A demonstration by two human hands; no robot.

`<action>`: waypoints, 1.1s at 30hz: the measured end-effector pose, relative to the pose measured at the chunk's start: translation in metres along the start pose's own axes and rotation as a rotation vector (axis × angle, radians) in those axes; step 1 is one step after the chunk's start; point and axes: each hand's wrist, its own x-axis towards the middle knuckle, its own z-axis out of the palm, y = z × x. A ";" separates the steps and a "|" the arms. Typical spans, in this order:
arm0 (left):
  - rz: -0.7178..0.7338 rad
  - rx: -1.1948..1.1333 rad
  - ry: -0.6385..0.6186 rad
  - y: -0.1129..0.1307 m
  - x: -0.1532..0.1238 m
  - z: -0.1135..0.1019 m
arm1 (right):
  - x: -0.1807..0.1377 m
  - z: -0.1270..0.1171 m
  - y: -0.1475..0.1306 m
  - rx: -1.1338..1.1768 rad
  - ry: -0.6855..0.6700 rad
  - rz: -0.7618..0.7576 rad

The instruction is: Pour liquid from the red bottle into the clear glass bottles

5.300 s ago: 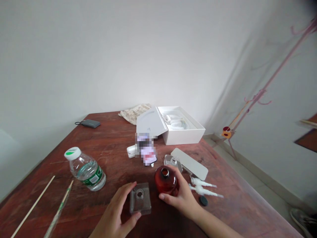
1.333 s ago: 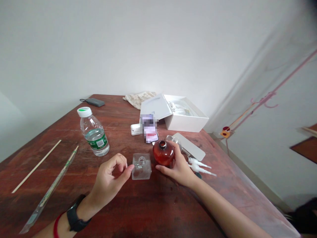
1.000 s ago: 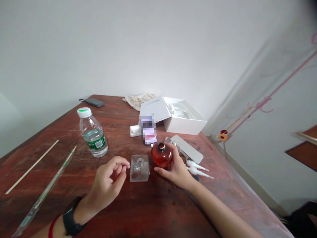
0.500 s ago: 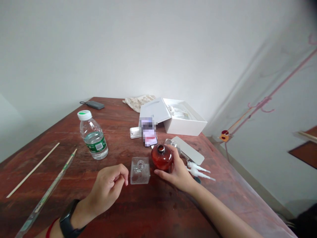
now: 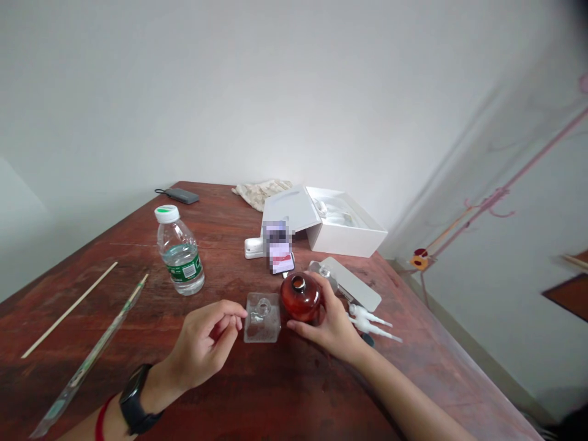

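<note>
The clear bottle (image 5: pixel 262 317) was stood upright on the bench (image 5: pixel 275 392), mouth up, just to the right of the left hand (image 5: pixel 209 343). That hand was loosely curled and held nothing. Its fingertips were seen at the bottle's left edge, though contact could not be told. The red bottle (image 5: pixel 301 297) was set upright close beside the clear one and was clasped from the right by the right hand (image 5: pixel 333 324). Two droppers (image 5: pixel 367 316) were laid just right of that hand. Bare bench was left toward the near edge, and the water bottle (image 5: pixel 180 251) was placed well apart to the left.
</note>
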 end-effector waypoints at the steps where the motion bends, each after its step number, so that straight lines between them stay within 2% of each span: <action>1: 0.003 0.014 0.003 0.000 0.000 0.000 | 0.000 0.000 0.001 -0.009 0.010 -0.005; 10: -0.006 -0.002 0.023 -0.001 -0.004 0.003 | -0.007 0.000 0.005 -0.118 0.019 -0.110; 14: -0.071 0.052 -0.122 -0.007 -0.008 0.006 | -0.007 -0.002 0.001 -0.176 0.032 -0.162; 18: -0.057 0.083 -0.295 -0.010 -0.013 0.011 | -0.007 -0.001 0.001 -0.199 0.045 -0.189; 21: -0.068 0.101 -0.341 -0.010 -0.014 0.012 | -0.007 0.001 0.004 -0.204 0.048 -0.214; 33: -0.092 0.034 -0.365 -0.017 -0.010 0.009 | -0.002 0.002 0.014 -0.132 0.046 -0.061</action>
